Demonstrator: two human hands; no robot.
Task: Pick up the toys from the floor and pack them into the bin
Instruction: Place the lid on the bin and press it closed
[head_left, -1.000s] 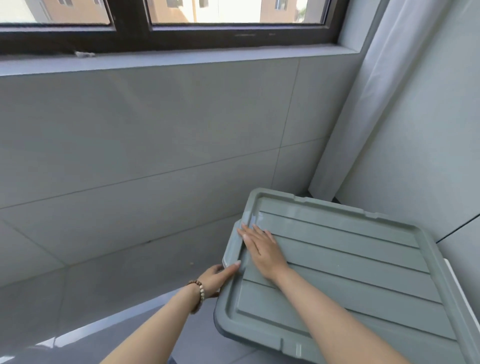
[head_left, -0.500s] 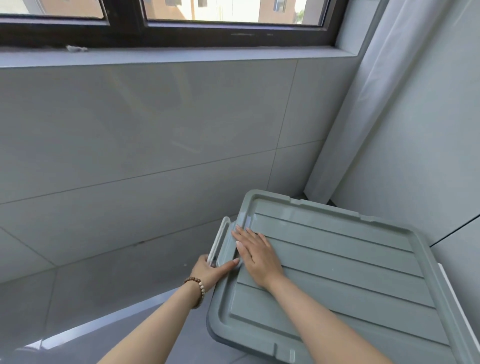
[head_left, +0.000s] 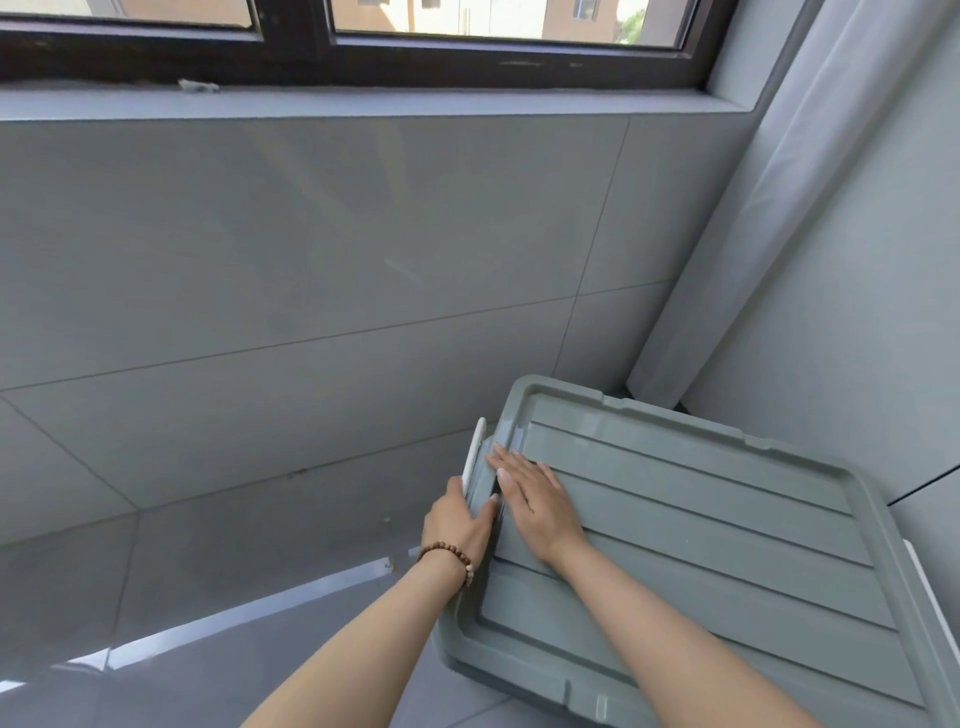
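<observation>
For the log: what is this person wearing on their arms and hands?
No sleeves or gloves in view. The left hand has a bracelet of round brown beads, one paler, at the wrist; the right hand and wrist wear nothing. No rings show.

Grey-green ribbed lid, white latch, brown beaded bracelet, grey wall tiles

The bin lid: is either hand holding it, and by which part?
The left hand grips the white latch at the left edge of the lid, thumb on the rim. The right hand only lies flat on top.
</observation>
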